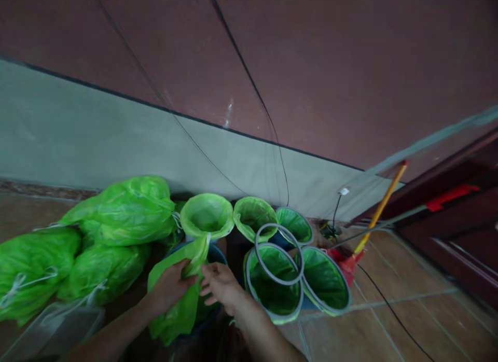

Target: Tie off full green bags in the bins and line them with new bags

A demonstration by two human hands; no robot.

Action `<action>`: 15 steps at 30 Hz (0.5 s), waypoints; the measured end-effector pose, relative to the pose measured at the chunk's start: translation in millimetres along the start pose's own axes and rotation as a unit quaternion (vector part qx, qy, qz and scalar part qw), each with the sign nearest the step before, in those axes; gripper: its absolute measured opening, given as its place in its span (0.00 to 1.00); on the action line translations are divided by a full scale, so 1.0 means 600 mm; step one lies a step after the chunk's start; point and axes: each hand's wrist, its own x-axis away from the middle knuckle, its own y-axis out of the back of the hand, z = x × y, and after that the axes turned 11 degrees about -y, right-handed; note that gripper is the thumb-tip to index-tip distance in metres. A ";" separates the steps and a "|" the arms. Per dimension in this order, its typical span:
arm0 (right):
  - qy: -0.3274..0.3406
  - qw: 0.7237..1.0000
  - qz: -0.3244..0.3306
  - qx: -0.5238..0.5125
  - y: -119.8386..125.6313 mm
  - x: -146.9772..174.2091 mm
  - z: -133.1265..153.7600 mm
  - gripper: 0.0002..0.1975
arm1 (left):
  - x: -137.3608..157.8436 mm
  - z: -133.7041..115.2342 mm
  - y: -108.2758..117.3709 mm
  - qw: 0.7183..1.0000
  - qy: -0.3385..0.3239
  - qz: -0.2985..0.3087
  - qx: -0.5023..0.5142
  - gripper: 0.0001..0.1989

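A light green plastic bag [175, 310] hangs down over a dark blue bin [218, 254] in front of me. Gathered bag plastic is gripped in my left hand [173, 284], its fingers closed. My right hand [221, 284] is just to the right, beside the bag, with its fingers spread and slightly curled; I see nothing held in it. Behind both hands stands a bin lined with a green bag [207, 214]. To the right, a loose grey ring [260, 258] lies tilted across a lined bin [274, 292].
Several full, tied green bags [132, 211] are piled at left, near a clear plastic box [58, 325]. More lined bins [326, 279] stand to the right. A yellow-handled tool [379, 211] leans there beside a red dustpan-like piece [346, 261]. A black cable [392, 310] crosses the tiles.
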 end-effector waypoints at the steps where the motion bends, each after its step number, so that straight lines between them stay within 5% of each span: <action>1: -0.020 0.999 0.006 -0.038 -0.005 -0.007 -0.004 0.16 | -0.004 0.001 -0.009 1.000 -0.003 0.007 0.018 0.24; 7: 0.009 0.997 -0.069 -0.028 -0.012 -0.073 -0.033 0.11 | -0.020 -0.017 -0.042 0.988 0.048 0.026 0.143 0.21; 10: 0.060 0.981 -0.149 0.107 0.005 -0.086 -0.034 0.09 | -0.035 -0.006 -0.033 0.994 0.068 0.056 0.067 0.20; 15: 0.079 0.917 -0.210 0.330 0.065 -0.070 -0.025 0.12 | -0.051 0.030 0.026 0.991 0.018 0.059 -0.120 0.21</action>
